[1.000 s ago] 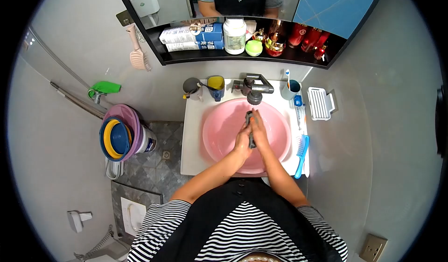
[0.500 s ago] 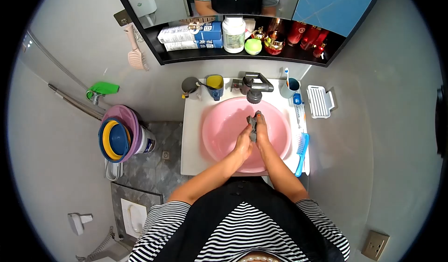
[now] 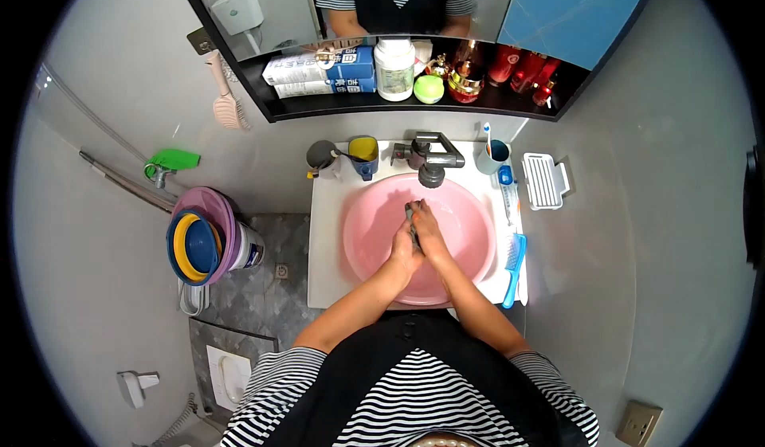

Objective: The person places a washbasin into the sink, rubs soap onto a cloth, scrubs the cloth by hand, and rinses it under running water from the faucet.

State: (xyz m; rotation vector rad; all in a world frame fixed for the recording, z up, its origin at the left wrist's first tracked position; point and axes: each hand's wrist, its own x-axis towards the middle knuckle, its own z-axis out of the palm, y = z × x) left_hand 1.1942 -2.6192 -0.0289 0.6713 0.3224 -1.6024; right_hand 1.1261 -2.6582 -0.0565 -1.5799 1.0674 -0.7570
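Over the pink basin (image 3: 370,216) my two hands are pressed together around a small, wet-looking grey cloth (image 3: 410,211). My left hand (image 3: 405,249) grips it from the left and below. On the other side, my right hand (image 3: 428,229) wraps over it, covering most of the cloth. Just beyond the hands, the dark faucet (image 3: 431,173) hangs over the far rim of the basin.
On the white counter (image 3: 325,276) stand a grey cup (image 3: 323,156), a yellow-and-blue cup (image 3: 364,154) and a toothbrush cup (image 3: 494,154). A blue comb (image 3: 514,272) lies at right. A shelf (image 3: 319,106) with bottles and boxes hangs above. Stacked basins (image 3: 177,248) stand left.
Both hands have shifted slightly left with the cloth. My right hand has closed further over it, so less of the cloth shows. The view has tilted a little.
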